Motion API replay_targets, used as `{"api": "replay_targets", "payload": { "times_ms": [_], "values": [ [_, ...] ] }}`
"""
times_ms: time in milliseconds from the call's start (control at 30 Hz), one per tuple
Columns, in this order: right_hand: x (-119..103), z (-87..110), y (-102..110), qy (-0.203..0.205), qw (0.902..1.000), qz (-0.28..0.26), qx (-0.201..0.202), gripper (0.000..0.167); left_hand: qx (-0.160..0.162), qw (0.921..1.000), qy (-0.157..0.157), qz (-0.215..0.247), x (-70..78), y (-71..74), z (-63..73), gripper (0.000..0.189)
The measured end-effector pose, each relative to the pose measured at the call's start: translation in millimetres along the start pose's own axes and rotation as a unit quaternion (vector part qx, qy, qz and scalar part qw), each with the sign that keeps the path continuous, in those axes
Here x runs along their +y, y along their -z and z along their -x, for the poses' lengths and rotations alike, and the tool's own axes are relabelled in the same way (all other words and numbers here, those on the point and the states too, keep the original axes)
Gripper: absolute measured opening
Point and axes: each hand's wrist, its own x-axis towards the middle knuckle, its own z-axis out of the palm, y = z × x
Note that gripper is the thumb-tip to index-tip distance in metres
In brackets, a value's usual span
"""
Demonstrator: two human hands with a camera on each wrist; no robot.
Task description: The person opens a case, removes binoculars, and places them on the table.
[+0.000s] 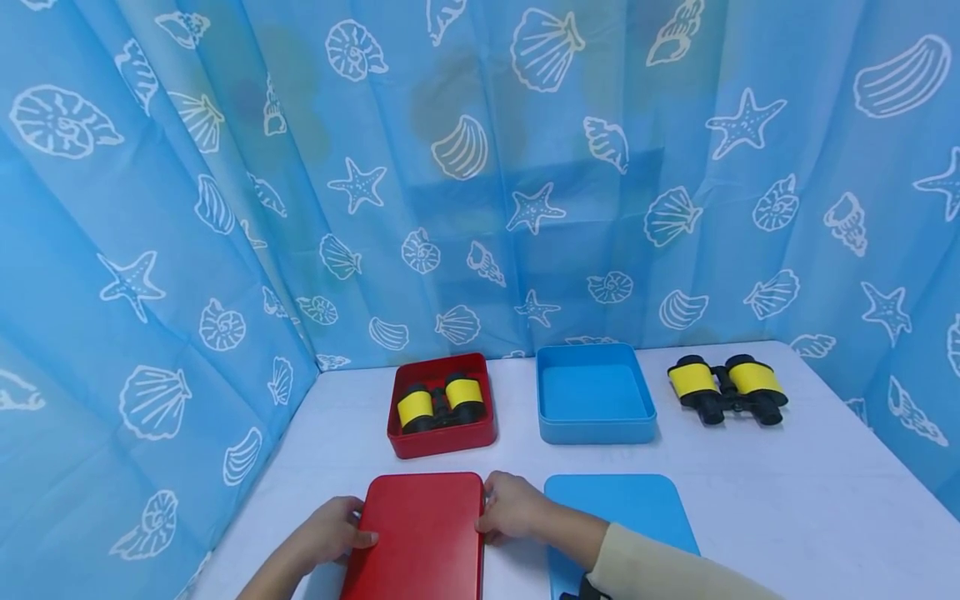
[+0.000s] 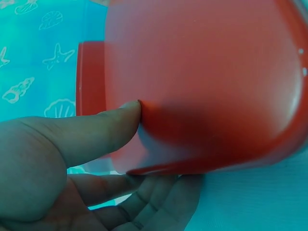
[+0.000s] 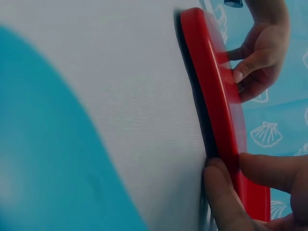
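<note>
A red rectangular lid [image 1: 423,533] is held between both hands at the front of the table. My left hand [image 1: 326,533] grips its left edge; in the left wrist view the thumb [image 2: 106,132] lies on the broad face and the fingers are under the edge. On the opposite side, my right hand [image 1: 513,508] pinches the right edge, thumb [image 3: 269,168] on the face. A dark shadow runs along the lid's side in the right wrist view. Behind the lid, a red box [image 1: 446,440] holds black-and-yellow binoculars [image 1: 465,390].
An open light-blue box [image 1: 597,432] stands right of the red one. Its matching blue lid [image 1: 618,496] lies flat in front, partly under the right forearm. A second pair of binoculars [image 1: 693,380] rests at the table's back right. A shell-patterned blue curtain [image 1: 480,208] hangs behind.
</note>
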Motion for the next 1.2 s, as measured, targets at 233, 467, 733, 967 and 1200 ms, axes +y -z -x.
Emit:
{"api": "replay_targets", "payload": {
  "times_ms": [233, 467, 733, 967, 1200],
  "values": [
    [-9.5, 1.0, 2.3, -0.002, 0.9943, 0.106, 0.017, 0.043, 0.006, 0.9998, -0.007, -0.015, -0.4, -1.6, -2.7, 0.075],
    [-11.9, -0.1, 3.6, -0.016, 0.9887, 0.148, 0.018, 0.046, 0.018, 0.9990, -0.018, -0.036, 2.0, -4.0, -2.1, 0.074],
    [-13.5, -1.8, 4.4, -0.030, 0.9884, 0.148, 0.017, 0.048, 0.022, 0.9971, -0.026, -0.068, 6.6, -3.0, 0.4, 0.074],
    [-21.6, -5.6, 11.4, -0.046, 0.9837, 0.174, 0.009, 0.047, 0.038, 0.9914, -0.030, -0.122, 11.6, 11.0, -9.3, 0.081],
    [-30.5, -13.0, 29.1, 0.017, 0.9835, 0.179, 0.022, 0.053, 0.099, 0.9783, -0.107, -0.147, 20.0, 24.6, -33.6, 0.069]
  ]
}}
